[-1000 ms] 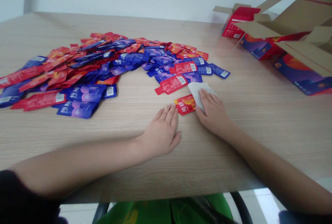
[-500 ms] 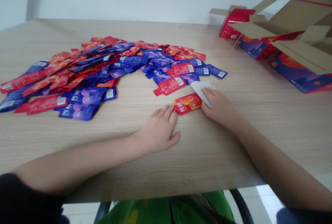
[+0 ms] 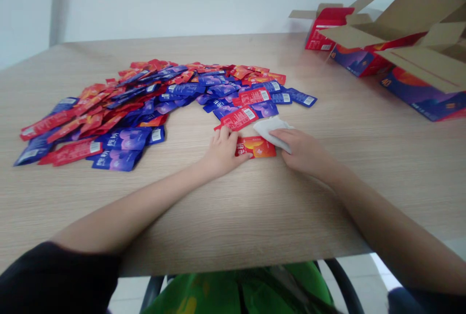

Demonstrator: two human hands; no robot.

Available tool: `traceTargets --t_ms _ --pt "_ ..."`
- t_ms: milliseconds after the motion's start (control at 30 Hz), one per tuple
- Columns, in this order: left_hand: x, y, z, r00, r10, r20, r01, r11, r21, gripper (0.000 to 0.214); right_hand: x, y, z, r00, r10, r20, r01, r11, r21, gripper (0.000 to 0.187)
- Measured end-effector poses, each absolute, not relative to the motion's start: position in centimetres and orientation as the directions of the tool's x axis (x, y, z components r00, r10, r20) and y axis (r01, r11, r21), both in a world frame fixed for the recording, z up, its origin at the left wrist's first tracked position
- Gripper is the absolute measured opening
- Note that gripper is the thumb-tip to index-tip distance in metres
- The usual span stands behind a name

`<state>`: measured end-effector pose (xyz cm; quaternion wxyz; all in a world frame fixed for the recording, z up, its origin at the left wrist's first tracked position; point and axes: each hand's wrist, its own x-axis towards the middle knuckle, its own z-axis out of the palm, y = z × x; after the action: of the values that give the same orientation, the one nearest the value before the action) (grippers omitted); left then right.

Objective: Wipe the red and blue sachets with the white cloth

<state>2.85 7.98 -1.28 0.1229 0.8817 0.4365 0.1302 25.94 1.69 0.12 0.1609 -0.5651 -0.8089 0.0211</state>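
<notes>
Between the near edge of the table (image 3: 255, 226) and a pile of packets (image 3: 184, 89), a red packet (image 3: 261, 148) was laid flat, its left end met by the left hand (image 3: 224, 153), whose thumb was spread from the fingers; whether that end was pinched could not be told. At the packet's right end, a white cloth (image 3: 268, 127) was gripped by the right hand (image 3: 305, 151), while toward the table's far edge, on the right, open boxes (image 3: 351, 60) were set.

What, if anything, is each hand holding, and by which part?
The right hand holds a folded white cloth by its right end; the left hand covers the left end of a flat red-orange pouch, grip unclear.
</notes>
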Motion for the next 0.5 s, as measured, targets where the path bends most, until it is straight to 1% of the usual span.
traceTargets --t_ms 100,200,233,267,300,333,400,433,467,500 --pt "2.8 8.8 -1.4 0.567 0.815 0.116 0.706 -0.554 0.442 0.054 25.8 1.7 0.2 -0.274 0.935 0.227 0.912 0.327 -0.248 0.053" --pt "2.8 9.0 -1.2 0.572 0.814 0.102 0.637 -0.519 0.570 0.046 25.9 1.8 0.4 -0.210 0.953 0.218 0.931 0.263 -0.254 0.051" --pt "2.8 8.9 -1.0 0.581 0.807 0.105 0.611 -0.518 0.598 0.042 26.0 1.8 0.4 -0.174 0.960 0.221 0.943 0.227 -0.244 0.051" --pt "2.7 8.8 -0.8 0.591 0.796 0.131 0.593 -0.538 0.599 0.038 26.1 1.8 0.5 -0.131 0.966 0.222 0.956 0.182 -0.229 0.051" --pt "2.7 8.6 -0.6 0.602 0.778 0.180 0.585 -0.583 0.564 0.034 26.2 1.8 0.5 -0.087 0.972 0.220 0.968 0.134 -0.210 0.051" --pt "2.6 8.3 -0.3 0.625 0.743 0.240 0.585 -0.649 0.486 0.027 26.3 1.8 0.5 -0.050 0.976 0.213 0.978 0.091 -0.189 0.051" --pt "2.4 7.7 0.1 0.702 0.627 0.339 0.582 -0.779 0.235 0.012 26.3 1.8 0.5 -0.019 0.983 0.185 0.988 0.047 -0.146 0.051" --pt "2.4 7.3 0.2 0.751 0.558 0.352 0.563 -0.821 0.101 0.007 26.3 1.8 0.5 -0.027 0.984 0.175 0.991 0.050 -0.128 0.051" --pt "2.4 6.9 0.2 0.797 0.496 0.345 0.532 -0.847 -0.011 0.010 26.2 1.8 0.5 -0.044 0.984 0.172 0.991 0.064 -0.114 0.051" --pt "2.4 6.5 0.2 0.833 0.451 0.320 0.501 -0.861 -0.089 0.015 26.0 1.7 0.5 -0.063 0.983 0.171 0.991 0.081 -0.105 0.050"
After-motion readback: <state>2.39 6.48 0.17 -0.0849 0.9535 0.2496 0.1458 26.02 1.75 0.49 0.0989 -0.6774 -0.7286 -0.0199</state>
